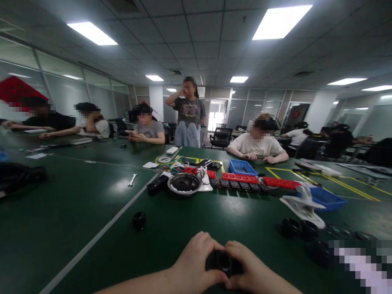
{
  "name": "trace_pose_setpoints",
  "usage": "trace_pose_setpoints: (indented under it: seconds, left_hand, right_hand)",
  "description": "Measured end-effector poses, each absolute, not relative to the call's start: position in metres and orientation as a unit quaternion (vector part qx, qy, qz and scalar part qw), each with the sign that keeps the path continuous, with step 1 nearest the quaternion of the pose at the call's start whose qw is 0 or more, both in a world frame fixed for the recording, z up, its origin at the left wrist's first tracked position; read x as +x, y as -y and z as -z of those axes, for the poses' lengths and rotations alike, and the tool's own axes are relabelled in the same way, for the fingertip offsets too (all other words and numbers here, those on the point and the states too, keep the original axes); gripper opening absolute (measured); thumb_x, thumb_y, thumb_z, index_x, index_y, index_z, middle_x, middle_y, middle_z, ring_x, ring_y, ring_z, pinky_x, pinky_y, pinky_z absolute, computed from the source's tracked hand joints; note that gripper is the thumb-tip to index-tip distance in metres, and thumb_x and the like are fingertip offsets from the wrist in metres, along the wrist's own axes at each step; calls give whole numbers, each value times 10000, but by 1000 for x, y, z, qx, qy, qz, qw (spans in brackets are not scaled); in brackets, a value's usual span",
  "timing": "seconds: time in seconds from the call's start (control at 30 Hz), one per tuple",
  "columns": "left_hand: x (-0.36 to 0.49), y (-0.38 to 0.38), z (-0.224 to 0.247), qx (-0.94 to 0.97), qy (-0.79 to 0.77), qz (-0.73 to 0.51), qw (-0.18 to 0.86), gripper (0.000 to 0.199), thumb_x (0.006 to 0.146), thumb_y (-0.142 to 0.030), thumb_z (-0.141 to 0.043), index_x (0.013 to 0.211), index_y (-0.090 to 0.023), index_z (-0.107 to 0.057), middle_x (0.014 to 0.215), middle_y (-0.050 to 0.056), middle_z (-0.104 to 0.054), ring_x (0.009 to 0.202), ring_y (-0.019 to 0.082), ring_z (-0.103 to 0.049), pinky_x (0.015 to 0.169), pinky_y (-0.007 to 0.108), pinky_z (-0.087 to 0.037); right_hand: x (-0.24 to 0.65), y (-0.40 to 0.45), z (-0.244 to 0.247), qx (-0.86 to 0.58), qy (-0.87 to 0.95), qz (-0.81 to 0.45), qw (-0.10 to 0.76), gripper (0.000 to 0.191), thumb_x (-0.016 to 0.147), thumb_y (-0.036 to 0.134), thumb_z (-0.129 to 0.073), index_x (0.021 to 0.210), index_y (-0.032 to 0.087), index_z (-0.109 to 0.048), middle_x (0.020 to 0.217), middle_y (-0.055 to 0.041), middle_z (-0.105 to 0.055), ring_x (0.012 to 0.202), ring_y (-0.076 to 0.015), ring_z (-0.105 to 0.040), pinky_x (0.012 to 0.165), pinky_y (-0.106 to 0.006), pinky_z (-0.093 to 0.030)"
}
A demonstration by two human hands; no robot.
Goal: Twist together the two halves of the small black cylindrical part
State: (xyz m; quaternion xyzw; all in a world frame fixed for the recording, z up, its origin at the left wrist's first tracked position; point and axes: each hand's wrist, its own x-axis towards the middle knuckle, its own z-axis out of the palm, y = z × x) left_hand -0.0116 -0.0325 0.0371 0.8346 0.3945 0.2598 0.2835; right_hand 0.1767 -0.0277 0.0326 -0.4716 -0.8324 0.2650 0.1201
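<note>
At the near edge of the view, my left hand (pixel 195 258) and my right hand (pixel 249 261) close around a black hollow cylindrical part (pixel 224 261). Its round opening shows between the thumbs and fingers; the rest is covered by my hands. A similar black ring-shaped part (pixel 139 221) stands apart on the green table, ahead and to the left. To the right are other black round parts (pixel 290 228), beside a white clamp-like stand (pixel 303 208).
A long green table (pixel 101 200) spans the view. Mid-table lie a round dish (pixel 184 188), a black power strip (pixel 157 183), red strips (pixel 240 177), wires and blue trays (pixel 243 167). A wrench (pixel 132 180) lies left. Several people sit around; one person (pixel 189 110) stands.
</note>
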Motion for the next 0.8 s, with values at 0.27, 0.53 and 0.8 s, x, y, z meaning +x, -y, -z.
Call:
trace_pose_setpoints:
  seconds: [0.27,0.53,0.8]
  left_hand:
    - [-10,32,-38,822,-443,-278,226,462,597,-438,-775,919,-158,-594,887,26,-553,859,212,-501,760,308,-396]
    - [-26,24,-42,885,-315,-241,244,432,704,-342,-725,1080,-219,-553,955,20,-542,915,186,-502,801,260,-399]
    - [-15,31,-39,843,-405,-257,243,467,591,-408,-786,943,-179,-580,891,16,-545,837,190,-514,726,270,-411]
  right_hand:
    - [156,45,-22,-553,810,-107,164,394,644,440,-666,903,158,-574,916,-104,-604,862,-283,-528,774,-411,-370]
    - [183,30,-35,-425,801,-389,160,310,643,252,-640,936,160,-596,933,-38,-583,906,-227,-524,803,-334,-398]
    - [169,34,-19,-523,800,-229,181,253,560,259,-683,700,175,-490,749,-16,-549,707,-188,-505,615,-277,-376]
